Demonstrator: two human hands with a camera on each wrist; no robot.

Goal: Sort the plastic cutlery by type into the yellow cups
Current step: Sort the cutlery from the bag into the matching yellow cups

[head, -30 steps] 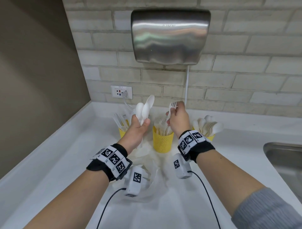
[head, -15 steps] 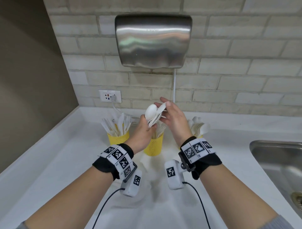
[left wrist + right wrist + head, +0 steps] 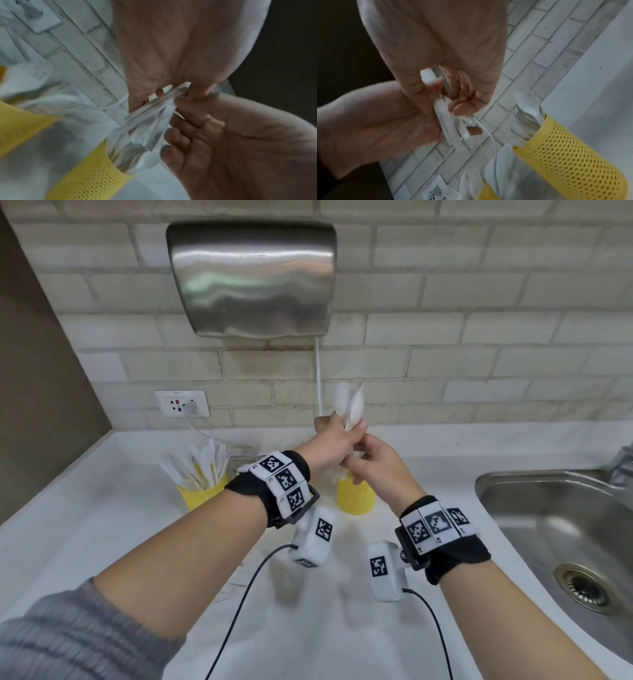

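Note:
My left hand (image 3: 330,440) grips a bunch of white plastic spoons (image 3: 354,405), bowls up, above the counter. My right hand (image 3: 373,463) is just below and right of it, its fingers pinching the spoon handles (image 3: 447,121). Directly under both hands stands a yellow mesh cup (image 3: 356,496); the right wrist view shows a yellow cup (image 3: 570,151) with spoons (image 3: 525,100) in it. Further left a second yellow cup (image 3: 202,491) holds white knives. My left wrist covers the space between the two cups. The left wrist view shows the handles (image 3: 154,115) between both hands.
A steel sink (image 3: 548,525) is sunk into the white counter (image 3: 102,525) on the right. A steel hand dryer (image 3: 250,278) hangs on the brick wall above, with a wall socket (image 3: 181,404) to the left. Crumpled clear plastic (image 3: 308,594) lies under my wrists.
A second ago my right hand held a fork over the middle cup; that fork is gone. Both hands have moved right, and my right hand now holds the spoon handles too.

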